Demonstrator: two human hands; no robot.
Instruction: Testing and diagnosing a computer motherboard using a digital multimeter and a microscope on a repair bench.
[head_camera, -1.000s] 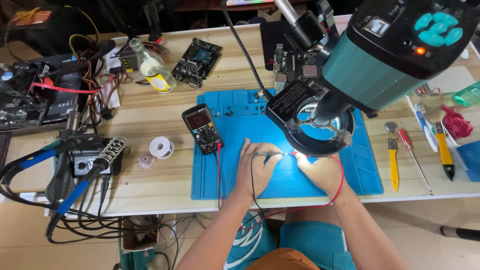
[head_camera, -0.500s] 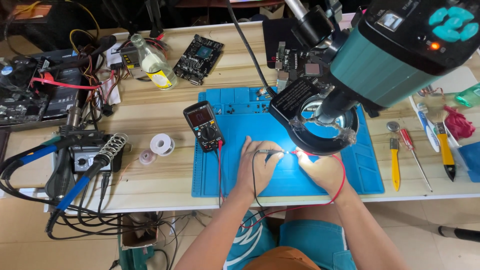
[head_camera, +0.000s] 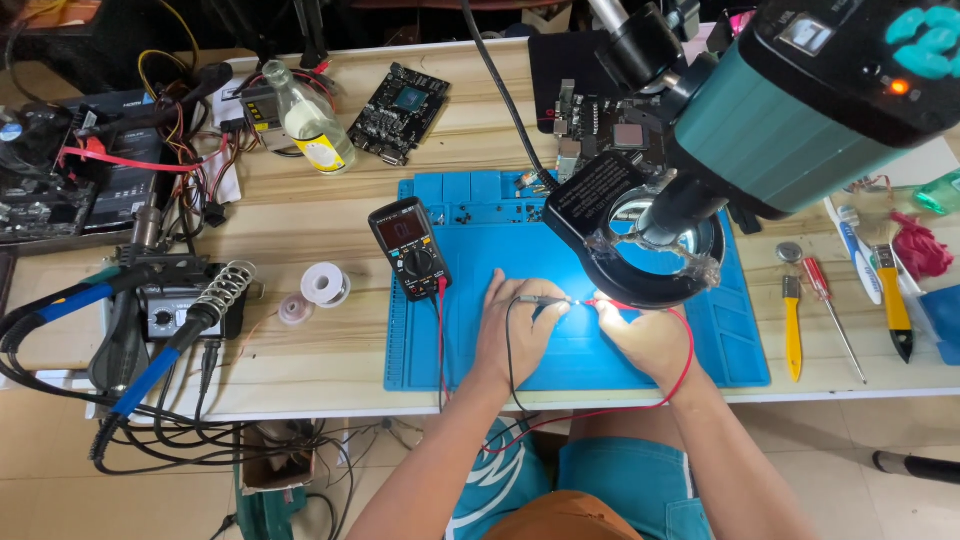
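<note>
My left hand (head_camera: 515, 330) rests on the blue work mat (head_camera: 470, 330) and grips the black test probe (head_camera: 545, 299), whose black lead loops back toward me. My right hand (head_camera: 640, 335) grips the red test probe (head_camera: 600, 301); its red lead (head_camera: 685, 350) curves round my wrist. The two probe tips nearly meet under the lit ring lamp (head_camera: 640, 250) of a teal microscope (head_camera: 800, 110). Whatever lies beneath the tips is hidden by glare. A black multimeter (head_camera: 410, 248) lies on the mat's left part, just left of my left hand.
A soldering station (head_camera: 175, 300) with coiled stand and cables sits left. Solder spools (head_camera: 325, 284), a glass bottle (head_camera: 305, 120) and circuit boards (head_camera: 400, 100) lie behind. Screwdrivers (head_camera: 825, 300), a yellow tool (head_camera: 792, 325) and a brush (head_camera: 890, 290) lie right of the mat.
Both hands keep the probes in nearly the same place under the lamp. The view has shifted slightly; nothing else has moved.
</note>
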